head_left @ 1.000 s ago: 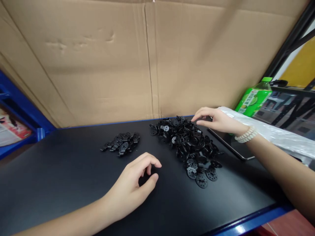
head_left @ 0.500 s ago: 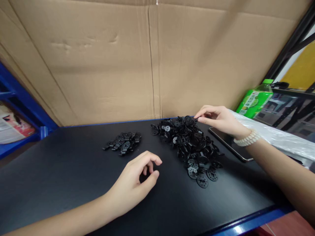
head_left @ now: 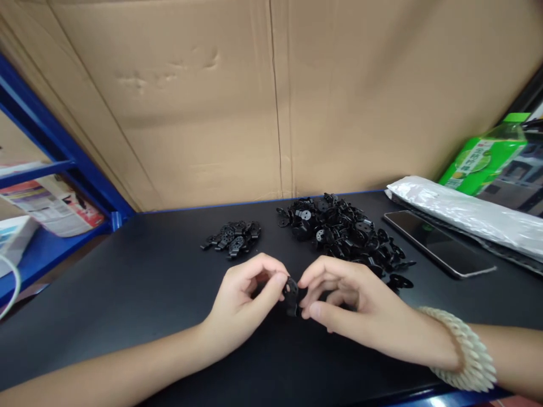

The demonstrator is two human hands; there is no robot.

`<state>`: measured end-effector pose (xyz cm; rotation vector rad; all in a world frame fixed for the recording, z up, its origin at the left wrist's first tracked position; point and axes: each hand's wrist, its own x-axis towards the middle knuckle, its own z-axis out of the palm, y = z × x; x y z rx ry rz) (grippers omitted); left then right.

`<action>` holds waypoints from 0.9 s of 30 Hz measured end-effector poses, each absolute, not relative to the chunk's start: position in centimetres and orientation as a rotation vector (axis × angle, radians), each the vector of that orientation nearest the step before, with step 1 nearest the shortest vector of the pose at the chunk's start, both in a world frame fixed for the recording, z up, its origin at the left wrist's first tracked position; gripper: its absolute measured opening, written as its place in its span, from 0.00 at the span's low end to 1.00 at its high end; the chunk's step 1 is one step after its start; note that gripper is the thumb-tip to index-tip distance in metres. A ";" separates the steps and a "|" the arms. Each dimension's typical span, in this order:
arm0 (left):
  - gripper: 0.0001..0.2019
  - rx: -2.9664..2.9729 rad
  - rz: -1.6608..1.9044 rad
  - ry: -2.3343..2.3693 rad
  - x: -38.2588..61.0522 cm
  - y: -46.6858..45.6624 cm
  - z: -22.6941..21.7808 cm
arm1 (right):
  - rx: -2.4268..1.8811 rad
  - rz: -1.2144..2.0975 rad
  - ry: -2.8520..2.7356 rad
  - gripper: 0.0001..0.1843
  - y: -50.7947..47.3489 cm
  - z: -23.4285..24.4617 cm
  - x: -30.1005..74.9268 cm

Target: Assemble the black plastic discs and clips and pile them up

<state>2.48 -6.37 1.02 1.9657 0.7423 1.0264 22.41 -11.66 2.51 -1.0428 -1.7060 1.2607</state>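
Between my two hands is a small black plastic clip (head_left: 291, 297) with a rounded, perforated face, tilted on edge just above the table. My left hand (head_left: 248, 299) pinches its upper left side between thumb and forefinger. My right hand (head_left: 354, 302) curls in from the other side, fingertips against the clip's right edge; the exact contact is partly hidden. Beyond my right hand lies a large loose pile of black clips (head_left: 339, 226) with round perforated discs. A smaller heap of flat, folded-looking clips (head_left: 236, 234) sits behind my left hand.
The black tabletop (head_left: 139, 294) ends at an upright cardboard sheet (head_left: 203, 113). To the right lie a phone (head_left: 441, 243) and a white plastic package (head_left: 470, 209), with a green-labelled bottle (head_left: 483, 155) behind. A blue shelf frame (head_left: 95, 181) borders the left side.
My right hand has come from the far edge of the large pile to the front centre. A clip is now between both hands; my left hand, empty before, has closed on it.
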 end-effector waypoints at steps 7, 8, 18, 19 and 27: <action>0.08 2.155 0.951 0.629 3.0 -7.1 1.1 | -1.019 1.385 -1.498 0.10 -11.6 0.9 21.7; 0.07 2.127 0.937 0.674 3.1 -7.1 1.2 | -1.004 1.375 -1.494 0.08 -11.7 0.9 21.6; 0.10 2.069 0.737 0.673 3.1 -6.9 1.6 | -1.096 1.159 -1.601 0.05 -12.2 1.2 22.0; 0.10 2.089 0.738 0.670 3.1 -7.0 1.6 | -1.100 1.151 -1.610 0.05 -12.2 1.2 22.0; 0.11 2.123 0.751 0.673 3.2 -7.1 1.4 | -1.009 1.147 -1.620 0.05 -12.1 1.2 21.9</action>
